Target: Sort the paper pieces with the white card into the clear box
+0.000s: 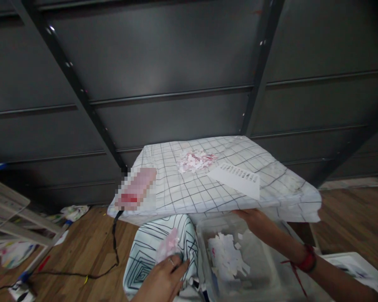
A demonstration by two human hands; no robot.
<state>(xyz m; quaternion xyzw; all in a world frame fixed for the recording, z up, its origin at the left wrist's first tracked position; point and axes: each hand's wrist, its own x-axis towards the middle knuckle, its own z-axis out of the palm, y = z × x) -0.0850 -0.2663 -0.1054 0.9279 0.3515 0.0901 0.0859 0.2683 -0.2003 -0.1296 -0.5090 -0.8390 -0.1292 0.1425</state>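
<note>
Low in the view, my left hand (168, 272), with a ring on one finger, is closed at the base of a crinkled pink plastic bag (168, 244). The bag lies against a pale cloth with black line patterns (145, 247). My right hand (250, 218), a red thread at its wrist, reaches to the front edge of a table with a white checked cover (176, 193); its fingertips are hidden under that edge. Below my right arm is a clear plastic bin (261, 268) holding white paper pieces (227, 253).
A pile of pink and white paper scraps (195, 160) and a printed white sheet (237, 180) lie on the table. A blurred pink phone-like object (137, 188) rests at its left, a black cable (115, 239) running from it. Dark metal panels (170, 50) stand behind.
</note>
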